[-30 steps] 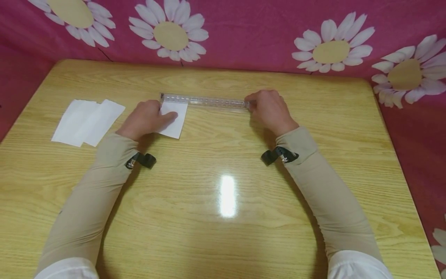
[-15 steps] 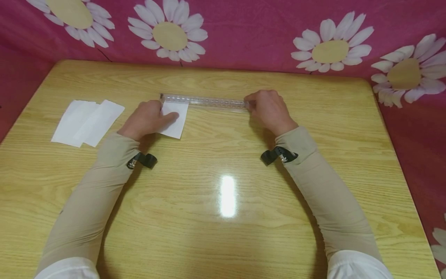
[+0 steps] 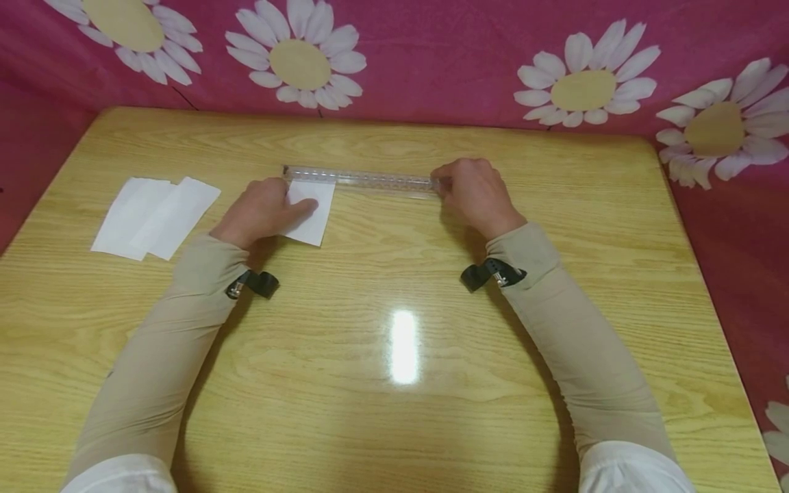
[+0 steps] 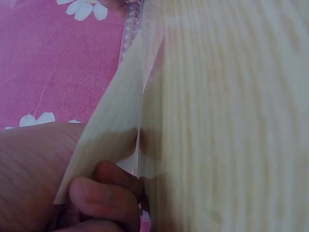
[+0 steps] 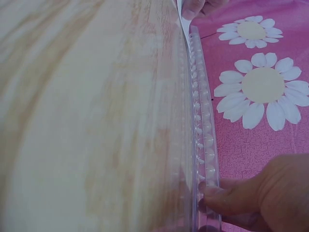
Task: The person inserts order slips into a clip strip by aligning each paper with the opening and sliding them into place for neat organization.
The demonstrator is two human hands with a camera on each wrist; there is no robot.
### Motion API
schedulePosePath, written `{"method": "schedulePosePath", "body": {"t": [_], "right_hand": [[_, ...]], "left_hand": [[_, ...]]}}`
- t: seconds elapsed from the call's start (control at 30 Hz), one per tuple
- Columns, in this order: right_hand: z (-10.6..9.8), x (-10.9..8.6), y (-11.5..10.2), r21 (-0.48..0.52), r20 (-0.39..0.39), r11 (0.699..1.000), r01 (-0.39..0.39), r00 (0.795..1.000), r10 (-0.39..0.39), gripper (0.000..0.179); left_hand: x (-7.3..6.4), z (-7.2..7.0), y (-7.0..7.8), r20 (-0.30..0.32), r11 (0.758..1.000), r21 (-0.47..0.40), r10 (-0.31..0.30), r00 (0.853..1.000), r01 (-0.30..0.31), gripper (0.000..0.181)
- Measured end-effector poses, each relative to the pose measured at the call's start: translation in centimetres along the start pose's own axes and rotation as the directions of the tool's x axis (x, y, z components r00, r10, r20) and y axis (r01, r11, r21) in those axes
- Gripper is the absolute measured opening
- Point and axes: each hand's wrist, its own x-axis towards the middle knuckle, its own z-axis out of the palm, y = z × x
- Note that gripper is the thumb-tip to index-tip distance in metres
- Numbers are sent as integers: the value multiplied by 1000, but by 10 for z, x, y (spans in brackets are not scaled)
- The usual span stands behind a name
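Observation:
A long clear plastic strip with rows of round bumps (image 3: 376, 180) lies crosswise near the back of the table. My right hand (image 3: 477, 195) grips its right end; in the right wrist view the thumb (image 5: 215, 197) presses on the bumpy side. At the strip's left end, my left hand (image 3: 255, 209) holds a small white sheet of paper (image 3: 317, 222) against it, thumb laid over the paper. The left wrist view has the paper (image 4: 106, 116) bent up beside curled fingers (image 4: 104, 198). Where the paper's top edge meets the strip is partly hidden.
Overlapping white paper sheets (image 3: 154, 218) lie on the table left of my left hand. The wooden table (image 3: 370, 308) has rounded back corners and meets a pink cloth with daisies (image 3: 431, 61). A bright light reflection shows mid-table.
Almost nothing differs. The left hand and the paper have shifted very slightly to the right; the right hand and the strip stay put.

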Motion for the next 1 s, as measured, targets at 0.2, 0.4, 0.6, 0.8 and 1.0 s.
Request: {"method": "schedulePosePath", "body": {"t": [0.2, 0.4, 0.6, 0.8, 1.0], "right_hand": [[0, 0, 0, 1, -3, 1000, 3, 1000, -3, 29], [0, 1, 0, -3, -1, 1000, 3, 1000, -3, 30], [-1, 0, 0, -6, 2, 1000, -1, 1000, 1, 31], [0, 0, 0, -9, -1, 1000, -2, 1000, 2, 32], [0, 0, 1, -15, -15, 1000, 15, 1000, -15, 31]], "left_hand": [[0, 0, 1, -4, 1000, 21, 10, 1000, -10, 52], [1, 0, 2, -8, 999, 31, 23, 1000, -23, 50], [2, 2, 3, -2, 999, 29, 14, 1000, -14, 51], [2, 3, 6, -1, 999, 41, 3, 1000, -3, 54], [3, 3, 8, 16, 999, 45, -8, 1000, 7, 74]]}}
